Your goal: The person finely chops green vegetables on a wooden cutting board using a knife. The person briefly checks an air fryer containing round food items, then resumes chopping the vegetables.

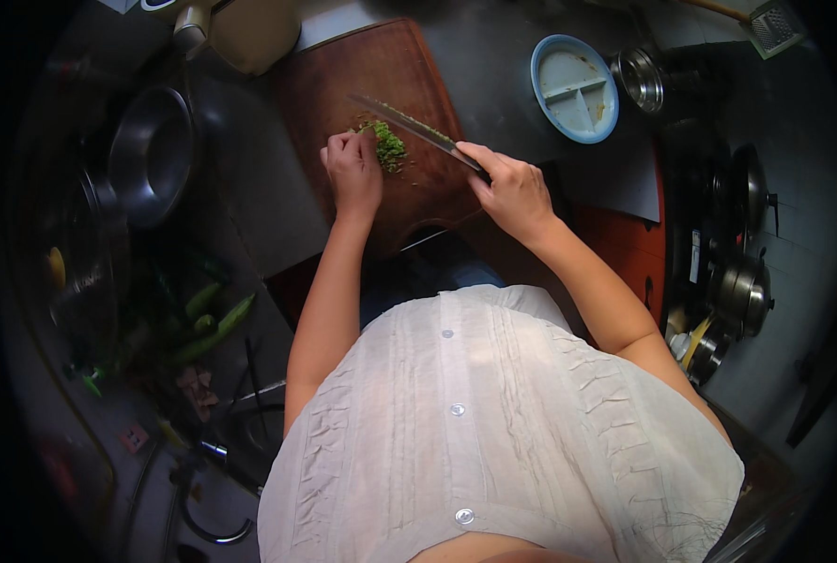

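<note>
A kitchen knife [418, 130] is gripped by its dark handle in my right hand [520, 188]. Its blade points up and left over the wooden cutting board [425, 70], and green bits cling along it. A small heap of finely chopped greens [390, 149] lies on the board just below the blade. At the heap's left side is my left hand [353, 172], its fingers bent and drawn together. Whether anything is pinched between those fingers is hidden.
A blue-rimmed divided plate [574, 134] with food residue sits right of the board, beside a metal bowl [640, 81]. To the left are a large steel basin [152, 158] and long green vegetables [221, 327]. Pots [739, 295] line the right side. A grater [774, 28] is at upper right.
</note>
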Demonstrator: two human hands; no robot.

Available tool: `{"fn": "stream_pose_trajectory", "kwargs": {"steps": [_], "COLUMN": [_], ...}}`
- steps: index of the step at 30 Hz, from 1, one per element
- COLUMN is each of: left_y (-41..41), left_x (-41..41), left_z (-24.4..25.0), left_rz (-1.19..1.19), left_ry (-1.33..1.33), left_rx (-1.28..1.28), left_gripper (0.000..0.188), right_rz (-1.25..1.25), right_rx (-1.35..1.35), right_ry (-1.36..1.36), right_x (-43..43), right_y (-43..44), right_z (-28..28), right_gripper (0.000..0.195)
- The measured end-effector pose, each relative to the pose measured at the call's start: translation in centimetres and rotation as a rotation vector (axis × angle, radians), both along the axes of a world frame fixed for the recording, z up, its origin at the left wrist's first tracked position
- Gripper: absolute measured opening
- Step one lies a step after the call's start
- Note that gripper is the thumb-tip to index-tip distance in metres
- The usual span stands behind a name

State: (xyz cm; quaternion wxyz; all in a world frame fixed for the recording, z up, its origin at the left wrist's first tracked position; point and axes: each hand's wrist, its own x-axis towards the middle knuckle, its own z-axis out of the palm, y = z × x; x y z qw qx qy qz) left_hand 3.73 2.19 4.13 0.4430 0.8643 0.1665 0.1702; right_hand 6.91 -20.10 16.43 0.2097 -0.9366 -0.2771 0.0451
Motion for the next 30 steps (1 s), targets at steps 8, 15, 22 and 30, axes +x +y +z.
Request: {"fn": "stream_pose_trajectory", "kwargs": {"steps": [8,15,22,30], "left_y": [5.5,2.6,-4.6,-2.6], "left_x": [1.2,3.4,3.8,3.7], "left_z": [-0.3,4.9,6.1,5.3], "left_rz": [-0.013,-0.149,-0.036,0.058], "left_ry": [0.098,0.334,0.282,0.388], "left_rx": [-0.292,0.072,0.213,0.325], "left_gripper": [0.049,0.084,0.113,0.107], "right_rz": [0.256,0.487,0.529,0.506], "right_rx": [-0.142,-0.213,-0.28,-0.3], "right_ry": [-0.254,-0.422,-0.498,-0.531], "right_x": [3.5,4.5,4.1,4.6], "right_y": [-2.4,-1.5,0.1,-0.5], "right_z": [2.4,2.0,0.7,0.9], "right_gripper": [0.046,0.029,0.012,0.011]}}
